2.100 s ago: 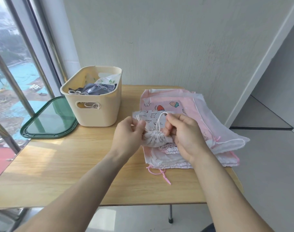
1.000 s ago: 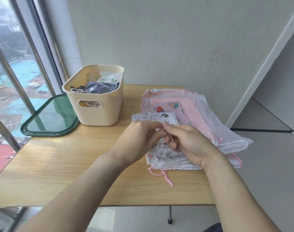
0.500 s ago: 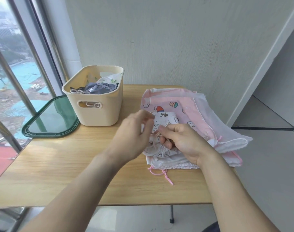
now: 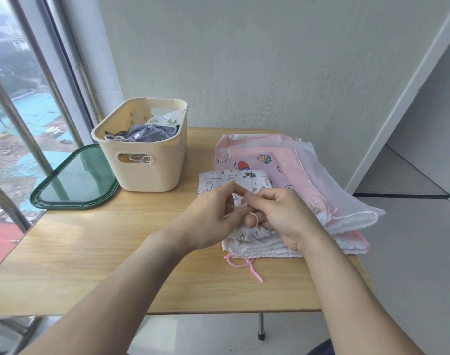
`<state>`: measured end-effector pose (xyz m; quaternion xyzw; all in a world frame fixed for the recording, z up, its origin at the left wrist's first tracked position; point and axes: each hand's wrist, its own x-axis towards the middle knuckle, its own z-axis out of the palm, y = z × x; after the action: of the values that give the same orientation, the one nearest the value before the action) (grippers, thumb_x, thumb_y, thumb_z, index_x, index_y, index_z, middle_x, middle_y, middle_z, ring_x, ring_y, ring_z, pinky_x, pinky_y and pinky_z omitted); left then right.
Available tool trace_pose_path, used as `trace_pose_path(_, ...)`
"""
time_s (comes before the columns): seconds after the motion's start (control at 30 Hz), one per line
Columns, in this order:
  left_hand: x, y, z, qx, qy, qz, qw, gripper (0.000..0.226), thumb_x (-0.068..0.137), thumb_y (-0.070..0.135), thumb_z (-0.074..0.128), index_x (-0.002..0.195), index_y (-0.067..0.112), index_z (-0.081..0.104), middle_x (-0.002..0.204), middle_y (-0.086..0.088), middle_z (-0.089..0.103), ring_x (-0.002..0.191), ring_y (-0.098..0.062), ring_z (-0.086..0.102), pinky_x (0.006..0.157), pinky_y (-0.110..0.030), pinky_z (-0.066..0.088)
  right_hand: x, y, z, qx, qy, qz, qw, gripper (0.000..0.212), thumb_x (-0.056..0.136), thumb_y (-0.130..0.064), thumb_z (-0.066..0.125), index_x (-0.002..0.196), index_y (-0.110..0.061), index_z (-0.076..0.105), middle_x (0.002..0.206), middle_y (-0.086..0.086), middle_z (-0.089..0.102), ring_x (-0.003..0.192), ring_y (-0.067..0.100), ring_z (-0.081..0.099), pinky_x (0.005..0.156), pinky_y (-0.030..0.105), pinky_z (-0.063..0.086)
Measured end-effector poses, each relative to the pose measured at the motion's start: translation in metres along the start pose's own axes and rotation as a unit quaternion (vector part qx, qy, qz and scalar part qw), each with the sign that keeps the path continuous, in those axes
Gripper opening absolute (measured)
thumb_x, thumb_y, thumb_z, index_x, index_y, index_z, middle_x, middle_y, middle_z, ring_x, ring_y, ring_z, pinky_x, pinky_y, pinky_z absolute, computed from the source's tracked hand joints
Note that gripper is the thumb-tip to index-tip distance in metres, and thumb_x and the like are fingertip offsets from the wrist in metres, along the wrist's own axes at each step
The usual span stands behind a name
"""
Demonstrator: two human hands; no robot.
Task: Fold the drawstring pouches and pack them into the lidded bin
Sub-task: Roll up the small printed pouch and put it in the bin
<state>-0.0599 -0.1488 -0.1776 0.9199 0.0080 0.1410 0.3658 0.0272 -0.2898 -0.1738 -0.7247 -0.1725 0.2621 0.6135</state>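
Observation:
A small white pouch with cartoon prints [image 4: 218,179] lies on top of a pile of pink and white pouches [image 4: 295,172] at the table's right side. My left hand [image 4: 208,216] and my right hand [image 4: 277,213] meet over it, each pinching its thin white drawstring [image 4: 240,206]. The cord loops around my right thumb. The pouch's gathered mouth [image 4: 249,232] sits just below my fingers. The cream bin [image 4: 152,165] stands at the back left, with grey and white folded pouches inside.
The bin's green lid [image 4: 72,185] lies flat to the left of the bin, near the window. A pink drawstring [image 4: 241,265] trails from the pile toward the table's front edge. The wall is close behind the table.
My hands lowered the small pouch onto the pile and drew together over it. The left hand, which had lifted briefly, is back on the drawstring.

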Motion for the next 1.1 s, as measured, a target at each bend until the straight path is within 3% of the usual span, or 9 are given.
trace_pose_path(0.13,-0.001,-0.002,-0.002,0.034,0.053,0.031,0.998,0.031,0.084,0.029,0.073,0.109,0.021,0.057,0.061,0.007,0.045,0.057,-0.009,0.044,0.054,-0.021,0.034,0.001,0.000,0.001,-0.006,0.019,0.015,1.000,0.028,0.097,-0.025,0.066,0.097,0.003,0.071,0.061,0.006,0.067,0.055,0.013,0.067,0.059,0.022,0.053)
trace_pose_path(0.27,0.000,-0.001,0.000,0.100,0.081,0.088,0.988,0.009,0.083,0.021,0.071,0.091,0.018,0.068,0.065,0.010,0.055,0.061,-0.005,0.047,0.060,-0.023,0.038,-0.001,-0.001,0.000,-0.009,0.024,0.027,0.999,0.023,0.100,-0.023,0.062,0.083,-0.009,0.069,0.060,0.007,0.065,0.052,0.010,0.064,0.050,0.017,0.047)
trace_pose_path(0.4,0.001,-0.001,0.000,0.134,0.070,0.121,0.981,0.011,0.090,0.020,0.063,0.084,0.017,0.072,0.069,0.008,0.062,0.066,-0.008,0.049,0.065,-0.024,0.041,0.002,-0.001,-0.001,0.023,0.031,0.021,0.999,0.017,0.097,-0.020,0.065,0.095,-0.004,0.072,0.062,0.004,0.065,0.054,0.012,0.064,0.061,0.023,0.052)
trace_pose_path(0.53,-0.001,-0.001,0.001,-0.043,-0.004,-0.010,0.999,0.019,0.097,0.017,0.059,0.079,0.015,0.066,0.060,0.011,0.056,0.056,-0.005,0.043,0.056,-0.019,0.036,0.001,-0.003,-0.002,0.055,0.000,0.028,0.998,0.045,0.085,-0.012,0.074,0.124,-0.019,0.053,0.066,-0.002,0.067,0.063,0.013,0.063,0.087,0.035,0.053)
trace_pose_path(0.63,0.001,-0.009,0.000,-0.264,-0.060,-0.152,0.951,0.026,0.096,0.010,0.055,0.071,0.013,0.055,0.059,0.009,0.049,0.055,-0.009,0.041,0.054,-0.020,0.034,-0.001,-0.003,-0.003,0.000,-0.048,-0.002,0.999,0.064,0.066,-0.011,0.078,0.124,-0.025,0.057,0.093,0.002,0.059,0.083,0.014,0.062,0.091,0.036,0.050)
trace_pose_path(0.7,0.003,-0.015,0.001,-0.359,-0.063,-0.209,0.907,0.024,0.097,0.003,0.049,0.076,0.007,0.059,0.069,-0.003,0.058,0.062,-0.015,0.051,0.056,-0.021,0.039,-0.006,-0.004,-0.001,-0.071,-0.054,-0.039,0.995,0.054,0.065,-0.009,0.083,0.111,-0.031,0.063,0.104,0.001,0.056,0.088,0.013,0.062,0.085,0.032,0.052)
trace_pose_path(0.77,0.004,-0.017,0.002,-0.397,-0.062,-0.230,0.886,0.024,0.099,0.003,0.044,0.088,0.002,0.065,0.086,-0.013,0.066,0.076,-0.022,0.060,0.063,-0.024,0.046,-0.010,-0.004,0.002,-0.100,-0.068,-0.084,0.989,0.042,0.072,-0.003,0.085,0.099,-0.028,0.066,0.108,0.001,0.058,0.089,0.010,0.064,0.078,0.030,0.055)
trace_pose_path(0.97,0.005,-0.017,0.004,-0.398,-0.043,-0.233,0.886,0.029,0.101,0.008,0.042,0.077,0.005,0.058,0.070,-0.008,0.058,0.063,-0.018,0.055,0.056,-0.024,0.045,-0.002,0.006,0.007,-0.260,0.038,-0.191,0.946,0.026,0.066,-0.029,0.093,0.077,-0.028,0.070,0.111,-0.011,0.056,0.095,-0.009,0.058,0.080,0.003,0.040)
trace_pose_path(1.1,0.005,-0.018,0.004,-0.397,-0.042,-0.230,0.887,0.019,0.101,0.010,0.044,0.097,0.000,0.060,0.084,-0.014,0.058,0.075,-0.023,0.056,0.063,-0.028,0.046,-0.003,0.007,0.008,-0.278,0.072,-0.202,0.936,0.017,0.070,-0.035,0.090,0.071,-0.028,0.075,0.107,-0.014,0.062,0.093,-0.013,0.055,0.075,-0.004,0.033)
